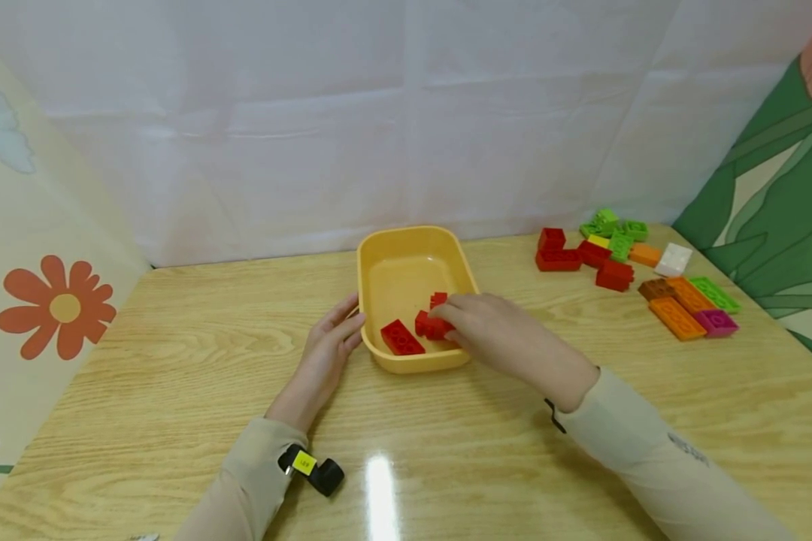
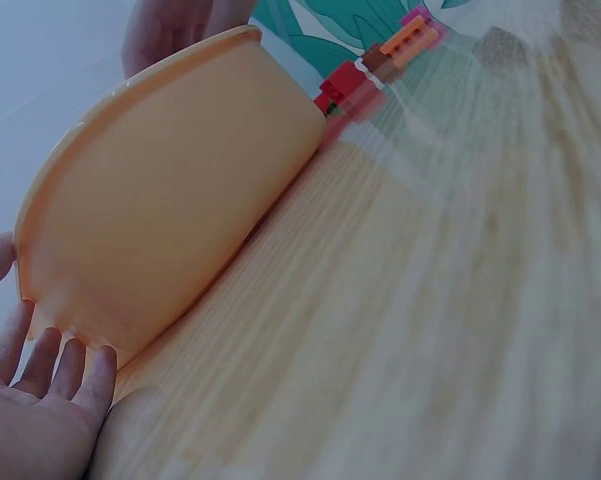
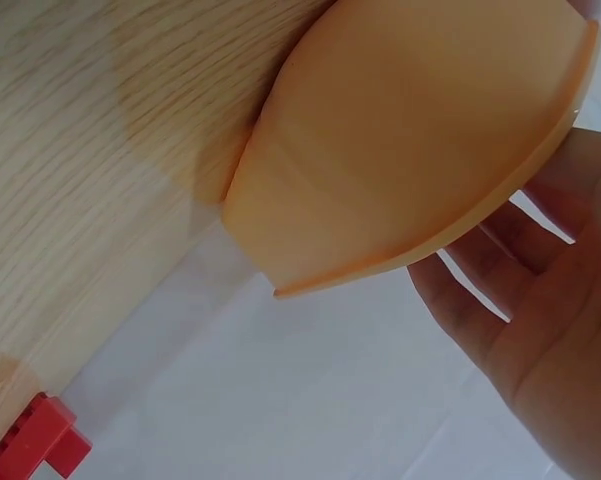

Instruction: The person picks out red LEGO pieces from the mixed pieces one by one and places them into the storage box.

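A yellow plastic bin (image 1: 413,270) stands on the table before me. My left hand (image 1: 325,349) rests against its left side, fingers mostly straight along the outer wall and thumb at the rim. My right hand (image 1: 497,330) reaches over the right rim, thumb and fingers around a red toy brick (image 1: 438,328) low inside the bin. The fingertips partly cover that brick, and the bin wall hides them in the right wrist view. Another red brick (image 1: 438,298) shows just behind the fingers. Apart from these, a longer red brick (image 1: 402,338) lies at the bin's front left.
To the right lie several loose bricks: red bricks (image 1: 559,260), green bricks (image 1: 620,246), a white brick (image 1: 674,259), orange bricks (image 1: 677,318), a brown brick (image 1: 655,290) and a magenta brick (image 1: 716,323). A white cloth (image 1: 298,150) hangs behind the table (image 1: 196,361).
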Tool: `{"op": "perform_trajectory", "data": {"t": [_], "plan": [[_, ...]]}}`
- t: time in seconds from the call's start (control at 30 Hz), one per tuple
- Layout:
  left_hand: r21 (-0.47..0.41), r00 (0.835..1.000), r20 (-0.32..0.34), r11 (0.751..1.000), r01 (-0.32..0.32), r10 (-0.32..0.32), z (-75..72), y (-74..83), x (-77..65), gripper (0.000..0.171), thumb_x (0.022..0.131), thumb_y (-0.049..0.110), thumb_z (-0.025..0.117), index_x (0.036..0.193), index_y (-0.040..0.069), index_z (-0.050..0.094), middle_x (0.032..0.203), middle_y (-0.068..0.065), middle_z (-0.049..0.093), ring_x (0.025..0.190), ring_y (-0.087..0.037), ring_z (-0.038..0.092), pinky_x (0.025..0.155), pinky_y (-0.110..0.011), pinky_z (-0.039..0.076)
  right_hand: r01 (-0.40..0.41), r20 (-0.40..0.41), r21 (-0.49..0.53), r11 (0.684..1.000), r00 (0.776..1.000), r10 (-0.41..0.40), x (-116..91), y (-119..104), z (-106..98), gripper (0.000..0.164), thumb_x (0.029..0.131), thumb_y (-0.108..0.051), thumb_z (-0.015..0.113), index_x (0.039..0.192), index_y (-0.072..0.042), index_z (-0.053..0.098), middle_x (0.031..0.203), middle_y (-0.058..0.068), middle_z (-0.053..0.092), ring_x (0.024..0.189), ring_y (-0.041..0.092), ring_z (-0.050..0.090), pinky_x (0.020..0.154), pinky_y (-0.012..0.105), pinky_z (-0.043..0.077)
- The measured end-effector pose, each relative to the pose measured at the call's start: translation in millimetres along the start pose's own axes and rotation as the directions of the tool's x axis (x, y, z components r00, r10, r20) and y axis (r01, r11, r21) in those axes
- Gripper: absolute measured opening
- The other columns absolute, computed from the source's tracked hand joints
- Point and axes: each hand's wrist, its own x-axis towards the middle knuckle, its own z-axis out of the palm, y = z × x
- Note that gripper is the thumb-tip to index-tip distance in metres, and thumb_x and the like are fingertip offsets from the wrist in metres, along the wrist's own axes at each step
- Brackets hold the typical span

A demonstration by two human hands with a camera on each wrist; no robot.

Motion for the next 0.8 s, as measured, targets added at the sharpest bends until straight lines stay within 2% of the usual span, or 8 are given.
{"op": "perform_trajectory", "data": {"t": [0.4, 0.8], "plan": [[0.001, 1.0, -0.013, 1.0, 0.012, -0.012, -0.2, -0.1, 1.2, 0.052, 0.093, 0.003, 0.049, 0.143, -0.001, 0.035, 0.151, -0.015, 0.037, 0.131, -0.025, 0.04, 0.085, -0.011, 0.053, 0.024, -0.049, 0.023, 0.999, 0.999, -0.023, 0.9, 2.8, -6.3, 0.027, 0.083, -0.016, 0.068, 0.109, -0.009, 0.068, 0.097, 0.007, 0.072, 0.084, 0.02, 0.064, 0.078, 0.038, 0.06], [-0.001, 1.0, -0.007, 1.0, 0.017, -0.017, 0.2, 1.2, -0.8, 0.052, 0.092, 0.005, 0.051, 0.142, 0.0, 0.037, 0.151, -0.015, 0.037, 0.131, -0.024, 0.041, 0.086, -0.01, 0.053, -0.017, -0.094, 0.049, 0.999, 0.995, 0.021, -3.5, 29.9, -18.6, 0.03, 0.083, -0.01, 0.067, 0.112, -0.004, 0.065, 0.106, 0.014, 0.072, 0.094, 0.028, 0.064, 0.083, 0.046, 0.059]]}}
